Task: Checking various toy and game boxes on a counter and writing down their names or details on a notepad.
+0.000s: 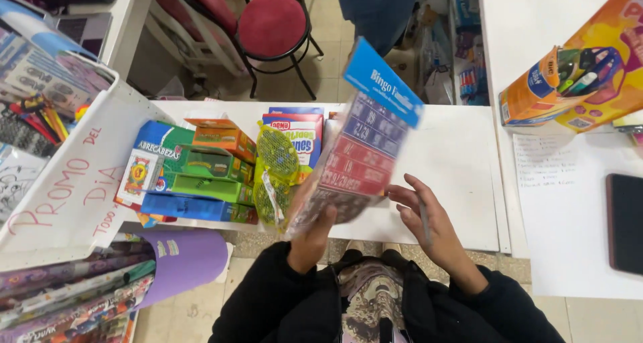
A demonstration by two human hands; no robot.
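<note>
- Head view: my left hand [309,239] clasps the lower corner of a clear-wrapped game pack [358,155] with a blue header, raised above the white counter [449,182].
- The pack's long axis tilts up and rightward from that grip, header end farthest away.
- My right hand [429,226] hovers just beside the pack's lower right edge, a thin pen-like stick [424,221] tucked between its fingers.
- Left of the pack, touching or nearly so, hangs a yellow net bag [276,175]; beyond it, stacked boxes [194,175].
- Open counter lies rightward.
</note>
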